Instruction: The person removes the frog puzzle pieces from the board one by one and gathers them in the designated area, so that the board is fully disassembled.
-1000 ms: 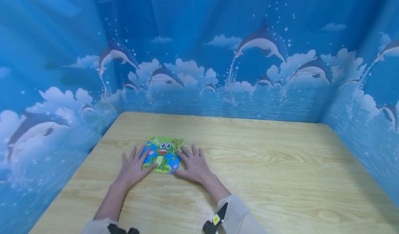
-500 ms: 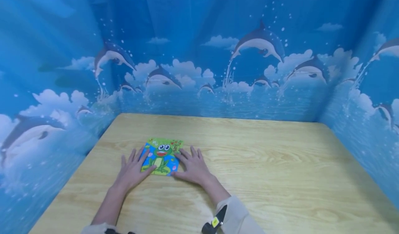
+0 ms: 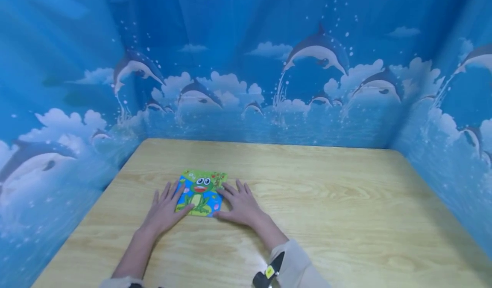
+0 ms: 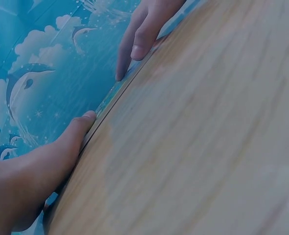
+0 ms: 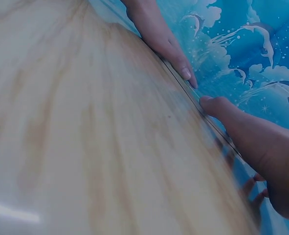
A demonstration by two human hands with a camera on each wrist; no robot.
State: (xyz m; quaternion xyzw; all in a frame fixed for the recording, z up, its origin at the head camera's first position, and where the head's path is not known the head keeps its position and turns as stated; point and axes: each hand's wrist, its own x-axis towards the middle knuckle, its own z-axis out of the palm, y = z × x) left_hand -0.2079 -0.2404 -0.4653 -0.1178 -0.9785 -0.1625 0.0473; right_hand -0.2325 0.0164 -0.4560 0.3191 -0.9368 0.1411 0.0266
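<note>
A thin, square frog picture [image 3: 199, 197], green and blue with big white eyes, lies flat on the wooden table; whether it is a puzzle board or a card I cannot tell. My left hand [image 3: 163, 211] rests on its left side with fingers spread, the thumb reaching over the lower edge. On the right side, my right hand [image 3: 240, 205] touches the picture with fingertips and thumb, its fingers spread too. Seen edge-on in the left wrist view, the left thumb [image 4: 76, 132] presses on the picture's surface. The right wrist view shows the right thumb [image 5: 217, 105] on it as well.
A pale wood-grain table [image 3: 326, 207] stretches away to the right and front. Blue curtains [image 3: 238, 45] printed with dolphins and clouds stand around its left, back and right sides. Straps with small black devices [image 3: 269, 272] sit at the sleeves.
The head view has shifted slightly. Both hands stay where they were on the picture, and it lies the same way as before.
</note>
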